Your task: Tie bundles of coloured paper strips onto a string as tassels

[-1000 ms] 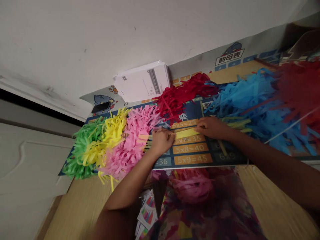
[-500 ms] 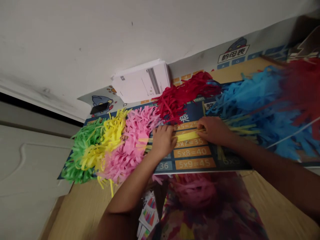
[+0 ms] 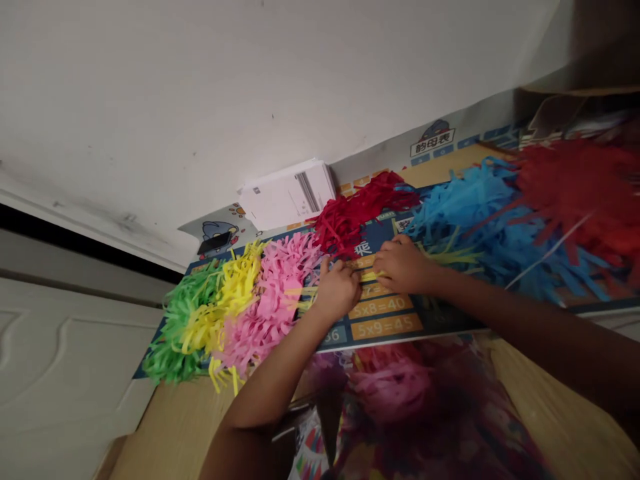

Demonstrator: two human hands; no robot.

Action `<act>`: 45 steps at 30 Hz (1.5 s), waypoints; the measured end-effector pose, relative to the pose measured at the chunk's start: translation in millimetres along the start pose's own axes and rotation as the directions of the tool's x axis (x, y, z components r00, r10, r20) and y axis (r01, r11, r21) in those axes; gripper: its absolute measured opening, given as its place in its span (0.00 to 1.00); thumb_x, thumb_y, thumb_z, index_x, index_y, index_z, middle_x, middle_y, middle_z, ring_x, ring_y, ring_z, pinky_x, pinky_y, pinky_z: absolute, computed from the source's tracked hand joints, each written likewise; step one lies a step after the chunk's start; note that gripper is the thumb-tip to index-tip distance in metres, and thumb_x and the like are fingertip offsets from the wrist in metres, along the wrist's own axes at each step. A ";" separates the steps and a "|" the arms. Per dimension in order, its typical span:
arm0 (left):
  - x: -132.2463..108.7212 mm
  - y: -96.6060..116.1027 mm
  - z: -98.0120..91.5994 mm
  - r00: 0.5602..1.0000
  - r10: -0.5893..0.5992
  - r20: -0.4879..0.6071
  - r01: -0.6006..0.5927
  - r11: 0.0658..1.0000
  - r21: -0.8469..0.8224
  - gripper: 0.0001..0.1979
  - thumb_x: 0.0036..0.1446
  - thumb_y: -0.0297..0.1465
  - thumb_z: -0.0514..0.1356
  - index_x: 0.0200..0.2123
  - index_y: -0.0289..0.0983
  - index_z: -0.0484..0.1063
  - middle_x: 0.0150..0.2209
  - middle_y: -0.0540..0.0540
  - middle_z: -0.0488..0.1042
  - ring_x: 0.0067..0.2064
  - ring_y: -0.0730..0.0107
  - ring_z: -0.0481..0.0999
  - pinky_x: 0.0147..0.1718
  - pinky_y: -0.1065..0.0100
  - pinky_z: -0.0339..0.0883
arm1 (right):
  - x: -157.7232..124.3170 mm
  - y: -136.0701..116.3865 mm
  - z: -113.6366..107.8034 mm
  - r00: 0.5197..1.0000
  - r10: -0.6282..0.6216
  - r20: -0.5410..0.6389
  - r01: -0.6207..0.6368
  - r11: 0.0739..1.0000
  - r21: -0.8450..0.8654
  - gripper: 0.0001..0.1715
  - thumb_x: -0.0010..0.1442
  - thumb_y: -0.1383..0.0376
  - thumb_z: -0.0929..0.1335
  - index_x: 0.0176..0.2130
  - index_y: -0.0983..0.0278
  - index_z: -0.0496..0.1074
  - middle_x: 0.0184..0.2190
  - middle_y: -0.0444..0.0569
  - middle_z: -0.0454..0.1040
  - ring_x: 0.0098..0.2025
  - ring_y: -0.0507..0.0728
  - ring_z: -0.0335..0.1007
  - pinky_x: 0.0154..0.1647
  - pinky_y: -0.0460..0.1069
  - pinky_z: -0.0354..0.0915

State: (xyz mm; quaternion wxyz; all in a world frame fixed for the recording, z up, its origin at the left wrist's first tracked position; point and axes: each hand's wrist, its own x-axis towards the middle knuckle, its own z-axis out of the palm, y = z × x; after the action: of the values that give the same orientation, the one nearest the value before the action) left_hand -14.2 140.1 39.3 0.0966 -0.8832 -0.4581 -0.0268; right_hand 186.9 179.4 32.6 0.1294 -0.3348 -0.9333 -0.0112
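Note:
My left hand (image 3: 339,288) has its fingers curled on the left part of a twisted yellow paper strip (image 3: 369,275). Just to the right, my right hand (image 3: 404,265) pinches the same strip. Yellow fringe (image 3: 457,257) spreads out past my right hand, and paler fringe ends show left of my left hand. Beneath lies a dark mat (image 3: 380,333) printed with multiplication sums. Pink fringed tissue (image 3: 275,287) lies close to my left hand; dark red tissue (image 3: 345,220) is behind both hands, and blue tissue (image 3: 480,207) is beyond my right hand.
Yellow (image 3: 235,287) and green tissue tassels (image 3: 175,333) lie at the left. A white box (image 3: 285,197) and a dark phone (image 3: 215,244) are by the wall. Bright red tissue (image 3: 585,193) fills the right side. Below the table edge is a plastic bag (image 3: 310,447).
My hands have come closer together along the yellow strip, so less of it shows between them. The camera view has shifted, with the wall taking up more of the picture.

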 end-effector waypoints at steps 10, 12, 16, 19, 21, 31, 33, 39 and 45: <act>-30.5 -19.1 13.1 0.971 -0.238 0.004 0.228 0.929 -0.293 0.09 0.65 0.34 0.58 0.39 0.43 0.80 0.42 0.45 0.82 0.47 0.61 0.75 0.53 0.51 0.54 | -31.6 24.7 25.4 0.987 0.158 -0.034 -0.152 0.979 0.135 0.14 0.66 0.64 0.64 0.34 0.60 0.79 0.37 0.49 0.79 0.44 0.60 0.68 0.46 0.55 0.50; -29.3 -21.1 12.6 0.952 -0.301 0.059 0.301 0.880 -0.367 0.09 0.64 0.35 0.59 0.38 0.43 0.80 0.42 0.46 0.82 0.48 0.62 0.76 0.52 0.54 0.56 | -33.0 33.8 28.3 0.979 0.203 0.004 -0.199 0.956 0.215 0.13 0.65 0.61 0.65 0.36 0.60 0.80 0.39 0.49 0.79 0.44 0.59 0.69 0.45 0.54 0.51; -23.0 -20.4 9.2 0.924 -0.363 0.122 0.380 0.823 -0.422 0.11 0.65 0.37 0.59 0.35 0.42 0.80 0.40 0.47 0.82 0.46 0.62 0.76 0.50 0.57 0.58 | -28.3 37.3 31.0 0.954 0.293 0.070 -0.299 0.895 0.332 0.14 0.64 0.58 0.66 0.35 0.60 0.79 0.39 0.49 0.79 0.45 0.60 0.70 0.45 0.54 0.52; -20.6 -19.4 10.1 0.911 -0.392 0.128 0.408 0.812 -0.417 0.12 0.64 0.36 0.58 0.32 0.39 0.80 0.37 0.46 0.82 0.45 0.62 0.76 0.47 0.59 0.59 | -25.7 35.1 30.7 0.937 0.337 0.094 -0.348 0.876 0.333 0.14 0.63 0.57 0.66 0.32 0.61 0.78 0.37 0.48 0.78 0.44 0.60 0.70 0.45 0.54 0.52; -19.8 -19.8 12.6 0.907 -0.397 0.138 0.416 0.802 -0.428 0.12 0.63 0.36 0.59 0.31 0.39 0.79 0.35 0.46 0.81 0.44 0.63 0.76 0.45 0.61 0.60 | -24.9 34.5 29.9 0.931 0.349 0.111 -0.366 0.870 0.330 0.14 0.62 0.58 0.66 0.31 0.61 0.77 0.36 0.47 0.78 0.43 0.60 0.70 0.45 0.54 0.52; -10.7 -20.7 10.6 0.905 -0.383 0.182 0.423 0.849 -0.315 0.09 0.61 0.36 0.61 0.30 0.39 0.77 0.35 0.46 0.80 0.42 0.61 0.76 0.44 0.58 0.58 | -18.7 31.8 25.7 0.909 0.382 0.164 -0.411 0.885 0.216 0.11 0.60 0.59 0.68 0.29 0.61 0.74 0.34 0.47 0.76 0.41 0.59 0.68 0.41 0.53 0.51; -11.7 -19.8 10.8 0.938 -0.333 0.095 0.346 0.910 -0.230 0.07 0.62 0.36 0.61 0.35 0.40 0.77 0.38 0.46 0.79 0.44 0.59 0.75 0.45 0.56 0.58 | -16.5 26.6 19.7 0.930 0.348 0.114 -0.362 0.920 0.149 0.07 0.59 0.61 0.69 0.32 0.62 0.75 0.35 0.48 0.77 0.41 0.60 0.67 0.42 0.54 0.50; -14.3 -12.4 10.3 0.981 0.172 -0.093 -0.167 0.984 0.058 0.10 0.67 0.31 0.55 0.36 0.40 0.76 0.36 0.46 0.78 0.45 0.60 0.70 0.52 0.50 0.52 | -10.6 9.0 7.7 0.984 -0.170 -0.046 0.165 0.982 -0.094 0.11 0.65 0.68 0.65 0.31 0.63 0.75 0.34 0.48 0.76 0.45 0.60 0.64 0.54 0.60 0.45; -6.4 -6.2 9.5 0.992 0.067 -0.104 -0.067 0.998 0.003 0.10 0.63 0.35 0.58 0.39 0.38 0.77 0.35 0.43 0.78 0.43 0.57 0.70 0.52 0.48 0.54 | -1.3 13.9 15.9 0.998 -0.047 -0.046 0.048 0.999 0.009 0.09 0.60 0.67 0.67 0.28 0.63 0.76 0.32 0.48 0.78 0.40 0.58 0.64 0.49 0.57 0.46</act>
State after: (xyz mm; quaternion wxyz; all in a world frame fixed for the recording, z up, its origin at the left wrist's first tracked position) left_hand -23.3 140.3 30.0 0.1209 -0.8956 -0.4225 -0.0695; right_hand 192.8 191.0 16.0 0.1524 -0.3115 -0.9378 -0.0171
